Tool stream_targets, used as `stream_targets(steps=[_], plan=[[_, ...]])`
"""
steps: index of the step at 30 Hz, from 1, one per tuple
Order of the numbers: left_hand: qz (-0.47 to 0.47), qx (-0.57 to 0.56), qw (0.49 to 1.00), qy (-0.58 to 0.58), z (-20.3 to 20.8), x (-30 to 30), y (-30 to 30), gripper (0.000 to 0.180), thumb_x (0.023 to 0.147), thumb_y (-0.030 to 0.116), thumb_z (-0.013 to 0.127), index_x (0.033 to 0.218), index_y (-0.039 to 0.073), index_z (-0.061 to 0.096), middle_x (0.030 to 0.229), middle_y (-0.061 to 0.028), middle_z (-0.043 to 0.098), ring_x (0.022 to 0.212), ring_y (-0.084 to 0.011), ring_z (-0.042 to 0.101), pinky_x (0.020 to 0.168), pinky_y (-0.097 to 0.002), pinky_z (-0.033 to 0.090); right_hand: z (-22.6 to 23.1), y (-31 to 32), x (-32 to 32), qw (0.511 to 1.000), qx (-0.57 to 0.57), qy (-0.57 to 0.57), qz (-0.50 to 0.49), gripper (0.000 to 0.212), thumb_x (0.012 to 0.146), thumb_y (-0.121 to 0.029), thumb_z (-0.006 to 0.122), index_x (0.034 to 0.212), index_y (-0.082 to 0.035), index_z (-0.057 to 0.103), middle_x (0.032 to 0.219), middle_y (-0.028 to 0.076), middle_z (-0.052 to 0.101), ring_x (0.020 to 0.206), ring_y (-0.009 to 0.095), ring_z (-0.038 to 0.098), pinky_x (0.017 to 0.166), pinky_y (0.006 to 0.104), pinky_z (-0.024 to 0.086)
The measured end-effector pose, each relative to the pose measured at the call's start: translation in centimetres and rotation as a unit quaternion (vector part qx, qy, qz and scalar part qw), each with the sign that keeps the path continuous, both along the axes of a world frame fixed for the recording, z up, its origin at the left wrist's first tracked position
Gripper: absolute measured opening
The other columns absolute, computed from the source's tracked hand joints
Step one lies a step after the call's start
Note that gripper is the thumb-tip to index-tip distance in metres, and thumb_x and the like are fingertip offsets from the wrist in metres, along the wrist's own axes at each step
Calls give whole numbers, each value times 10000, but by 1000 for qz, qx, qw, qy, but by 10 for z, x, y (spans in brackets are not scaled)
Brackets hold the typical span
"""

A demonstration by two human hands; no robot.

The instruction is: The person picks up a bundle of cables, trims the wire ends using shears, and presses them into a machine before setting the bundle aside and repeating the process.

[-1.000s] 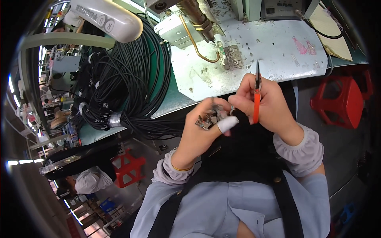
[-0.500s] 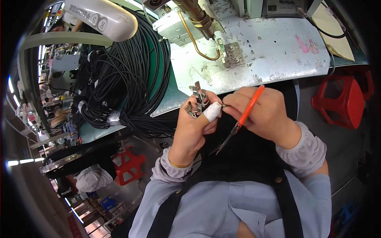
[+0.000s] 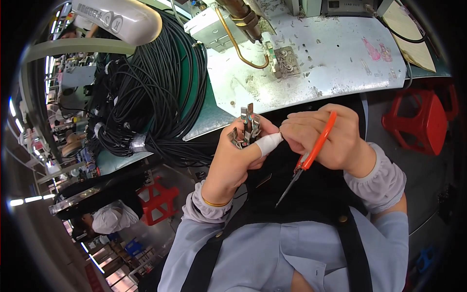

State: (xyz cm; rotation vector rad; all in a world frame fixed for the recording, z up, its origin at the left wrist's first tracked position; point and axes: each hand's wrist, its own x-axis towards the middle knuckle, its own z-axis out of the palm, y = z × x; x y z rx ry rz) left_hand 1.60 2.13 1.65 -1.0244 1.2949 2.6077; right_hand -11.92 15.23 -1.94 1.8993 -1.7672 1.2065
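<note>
My left hand (image 3: pixel 226 163) is closed around several small metal connectors (image 3: pixel 250 127), which stick up above its fingers with short wire ends among them. White tape (image 3: pixel 269 144) wraps its thumb. Close to the thumb tip, the curled fingers of my right hand (image 3: pixel 333 138) pinch together; whatever is between the fingertips is too small to make out. Across that palm lies a hand tool with an orange handle (image 3: pixel 319 146) and a long dark pointed tip, angled down toward my apron (image 3: pixel 292 194). Both hands are in front of the table's edge.
Ahead is a light metal work plate (image 3: pixel 340 73) with scattered metal bits, a small fixture (image 3: pixel 286 62) and a press head (image 3: pixel 245 22). Bundled black cables (image 3: pixel 151 78) lie at the left. Red stools (image 3: pixel 423 121) stand right and left. Another person (image 3: pixel 114 217) sits at lower left.
My right hand has moved slightly right, and the orange-handled tool has swung with its tip lower and to the right. The left thumb now reaches further right, with the connectors still held.
</note>
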Motion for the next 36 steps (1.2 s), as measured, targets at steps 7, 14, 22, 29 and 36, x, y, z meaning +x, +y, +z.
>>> stream_targets(steps=[7,14,22,29,36], plan=[[53,-499,858,107,-10,3,24,152,715,-29,632,852,-20,567,780,-12,580,683,-55,514,629,-179,410,-6,-5,17,982,-44,-184,-15,185,625,54,627,792,-3,569,844,126,636,652,171,636,533,223,474],[78,-415,901,101,-13,3,20,146,718,-49,617,858,-37,581,788,-41,591,698,-70,535,644,-188,422,-10,-8,23,932,-60,-357,23,132,680,77,592,802,40,558,960,223,602,632,152,612,563,230,484],[118,-372,914,114,-7,4,23,137,714,-60,610,849,-53,585,806,-67,599,726,-92,558,660,-195,434,-3,8,17,877,229,-422,-5,210,635,-61,689,745,26,533,660,120,605,518,151,570,478,250,445],[117,-398,903,112,-7,1,25,138,710,-70,600,846,-54,585,787,-64,597,702,-90,557,644,-194,433,-5,0,29,896,222,-374,-84,274,614,-211,715,703,-26,534,467,75,482,403,234,507,404,286,380],[119,-432,888,106,-7,-6,21,137,707,-66,606,842,-52,585,756,-52,597,687,-90,556,640,-193,429,-17,-4,31,895,244,-362,-92,260,677,-204,690,663,-19,507,461,85,473,405,211,516,394,299,372]])
